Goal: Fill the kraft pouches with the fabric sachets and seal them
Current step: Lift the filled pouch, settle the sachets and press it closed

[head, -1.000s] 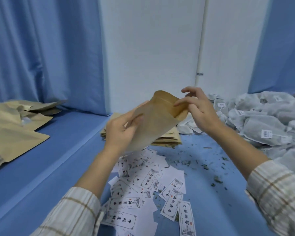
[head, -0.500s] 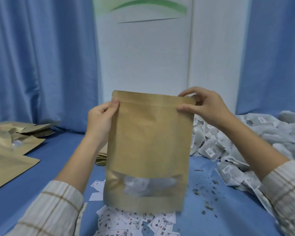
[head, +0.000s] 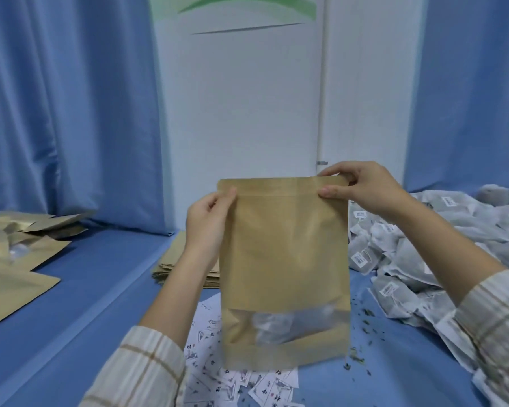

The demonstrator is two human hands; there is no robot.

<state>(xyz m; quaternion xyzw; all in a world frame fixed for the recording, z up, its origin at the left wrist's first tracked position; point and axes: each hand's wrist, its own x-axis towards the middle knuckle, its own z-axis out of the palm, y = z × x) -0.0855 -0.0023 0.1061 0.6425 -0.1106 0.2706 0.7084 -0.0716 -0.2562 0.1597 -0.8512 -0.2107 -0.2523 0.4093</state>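
Observation:
I hold a kraft pouch [head: 282, 254] upright in front of me, above the blue table. My left hand [head: 209, 218] pinches its top left corner and my right hand [head: 365, 189] pinches its top right corner along the closure strip. Through the clear window near the pouch's bottom I see a pale fabric sachet [head: 276, 327] inside. A large heap of grey-white fabric sachets [head: 441, 245] with small labels lies at the right. A flat stack of empty kraft pouches [head: 174, 262] sits behind my left forearm.
More kraft pouches [head: 15, 259] lie spread at the far left. Several small printed paper labels [head: 241, 386] are scattered under the held pouch. Dark leaf crumbs [head: 362, 339] dot the blue table [head: 100, 289]. Blue curtains and a white wall stand behind.
The pouch went from tilted and low over the labels to upright and facing me. Both hands rose with it and now grip its top corners. My head tipped upward.

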